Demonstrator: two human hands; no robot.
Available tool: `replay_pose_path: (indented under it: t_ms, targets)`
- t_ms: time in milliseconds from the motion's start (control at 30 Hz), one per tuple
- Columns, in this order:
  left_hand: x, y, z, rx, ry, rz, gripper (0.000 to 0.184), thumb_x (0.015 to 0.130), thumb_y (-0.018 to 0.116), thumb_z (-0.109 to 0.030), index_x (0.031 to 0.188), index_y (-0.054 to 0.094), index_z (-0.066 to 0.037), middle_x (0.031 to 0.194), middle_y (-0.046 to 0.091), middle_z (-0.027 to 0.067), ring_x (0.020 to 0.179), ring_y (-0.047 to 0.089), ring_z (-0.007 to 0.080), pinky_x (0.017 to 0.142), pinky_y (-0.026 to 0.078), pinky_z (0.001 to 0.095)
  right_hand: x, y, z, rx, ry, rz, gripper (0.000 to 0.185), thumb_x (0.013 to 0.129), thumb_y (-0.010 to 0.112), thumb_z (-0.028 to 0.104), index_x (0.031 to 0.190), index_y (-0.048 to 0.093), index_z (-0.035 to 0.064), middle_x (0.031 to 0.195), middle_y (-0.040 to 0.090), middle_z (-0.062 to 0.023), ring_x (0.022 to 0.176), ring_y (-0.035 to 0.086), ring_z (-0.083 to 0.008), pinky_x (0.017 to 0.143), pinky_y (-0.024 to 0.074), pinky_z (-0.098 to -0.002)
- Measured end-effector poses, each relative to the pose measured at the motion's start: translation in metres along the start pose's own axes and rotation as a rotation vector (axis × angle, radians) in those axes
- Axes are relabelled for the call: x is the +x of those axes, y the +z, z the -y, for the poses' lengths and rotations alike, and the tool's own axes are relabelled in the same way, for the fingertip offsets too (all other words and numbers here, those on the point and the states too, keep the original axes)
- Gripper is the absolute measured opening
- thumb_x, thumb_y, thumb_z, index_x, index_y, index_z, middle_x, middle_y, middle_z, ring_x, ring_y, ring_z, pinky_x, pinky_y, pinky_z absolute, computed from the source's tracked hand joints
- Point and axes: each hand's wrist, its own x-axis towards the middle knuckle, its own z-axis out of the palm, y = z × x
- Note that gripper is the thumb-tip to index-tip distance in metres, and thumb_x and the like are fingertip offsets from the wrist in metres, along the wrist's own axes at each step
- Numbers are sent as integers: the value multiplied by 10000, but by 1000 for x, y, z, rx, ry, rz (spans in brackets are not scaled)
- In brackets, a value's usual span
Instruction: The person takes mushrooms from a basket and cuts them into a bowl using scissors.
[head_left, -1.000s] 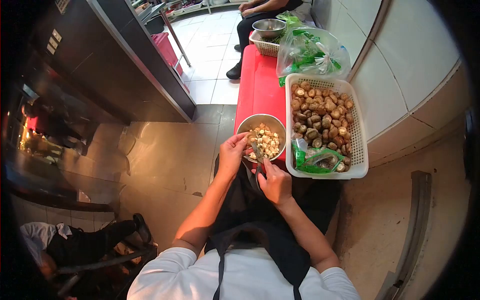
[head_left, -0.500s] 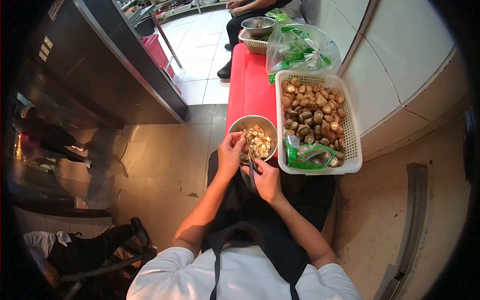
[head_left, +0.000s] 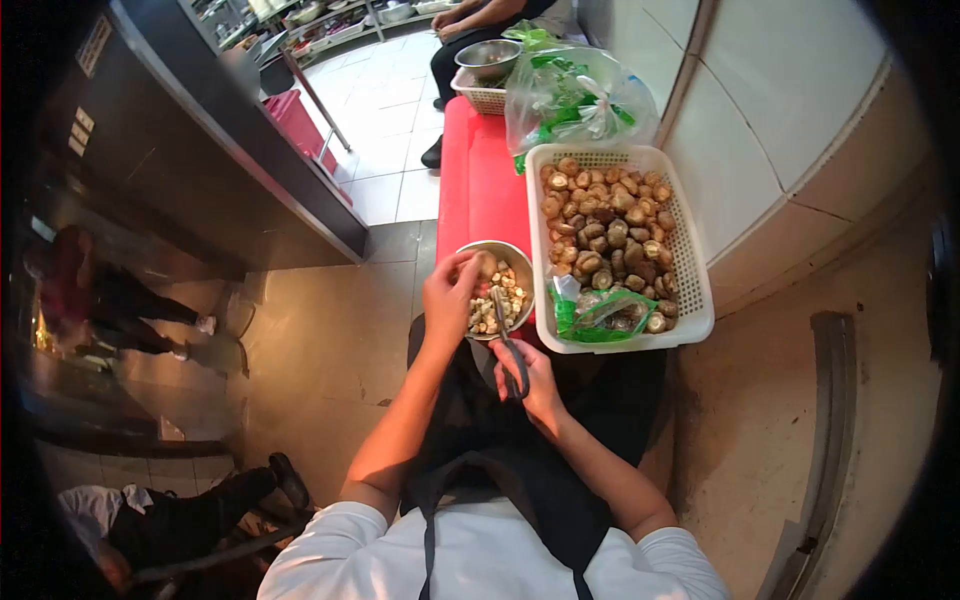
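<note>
Two bare hands are held apart at a metal bowl [head_left: 523,263], which is set on the near end of a red bench [head_left: 466,190]. What looks like a brown mushroom [head_left: 487,266] is pinched in the fingers of the left hand [head_left: 450,298], above the left part of the bowl's opening. A pair of dark-handled scissors [head_left: 516,362] is gripped by the right hand [head_left: 532,382] just outside the near rim, with the blades pointed away from the body and reached over the bowl. How far the blades are parted cannot be told.

Pale, cut pieces [head_left: 488,312] are held in the bowl. Just to its right, a white perforated basket [head_left: 697,262] is filled with whole brown mushrooms [head_left: 610,215], some lighter and some darker. In its near end a green-and-clear bag [head_left: 592,318] is laid, with more mushrooms seen through it.

Beyond the basket, a knotted clear bag with green markings [head_left: 590,100] is placed beside the wall. Farther along, a second metal bowl [head_left: 488,56] is rested on a smaller white basket [head_left: 480,97]. Another person [head_left: 462,52], dressed in dark trousers, is seated near the far end, and a pink bin [head_left: 300,128] is seen on the tiled floor.
</note>
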Motion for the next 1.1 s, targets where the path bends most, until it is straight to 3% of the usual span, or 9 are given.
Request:
replay_pose_path:
  t_ms: [67,167,267,367,433,600,633,767,1100]
  targets:
    - [10,29,-32,121,59,130,323,989,685,-162,1177,647,97,1026,731,107,876,684,132,730,544,272,-5,1,-3,-19,24,-7,302,982,704,307,1100,664,32,659,562,13,520,529,-70,472,423,-231]
    - [17,94,-67,-47,409,-59,304,974,709,-188,1157,689,54,988,746,137,847,692,155,744,544,282,-10,0,-6,-89,21,20,334,952,751,264,1166,665,22,671,572,26,548,531,-50,481,414,-225]
    - [16,112,-72,303,518,143,214,920,705,-114,1085,710,23,943,720,164,823,709,287,738,554,374,-13,-10,-8,-203,-54,54,367,930,778,240,1197,664,15,689,589,33,571,527,-33,488,406,-219]
    - [2,125,-48,480,865,757,152,852,679,-68,986,721,-10,940,702,210,864,699,381,771,562,433,-13,-26,-25,-261,-104,51,332,914,789,209,1151,667,12,712,610,21,598,539,-47,506,421,-238]
    - [-28,139,-49,794,593,1002,107,803,649,-45,884,709,-10,900,699,224,855,688,424,784,563,461,-5,-42,-44,-309,-170,91,289,918,773,190,1117,666,11,728,624,8,620,562,-61,519,435,-253]
    - [-34,179,31,1335,978,611,48,782,652,-122,796,676,-83,764,643,57,730,670,195,596,531,347,1,-72,-71,-79,-176,235,200,969,676,167,1042,571,13,794,613,-58,616,578,-151,557,483,-303]
    - [-27,179,39,1149,1211,513,63,770,659,-140,723,681,-106,726,635,39,776,663,185,591,528,350,1,-73,-69,-130,-145,202,207,970,677,171,1046,568,12,794,612,-59,615,577,-150,555,482,-300]
    - [-20,202,70,1501,1192,681,98,763,658,-138,700,732,-121,874,684,73,793,637,180,560,495,328,6,-71,-65,-211,-97,162,236,974,683,187,1061,557,7,792,611,-60,610,576,-143,550,480,-289]
    - [-14,215,59,1467,1434,412,176,726,665,-246,753,770,-107,769,662,46,659,603,189,538,407,334,14,-68,-65,-269,-93,172,315,979,701,228,1106,529,-4,777,607,-64,588,566,-115,530,466,-244]
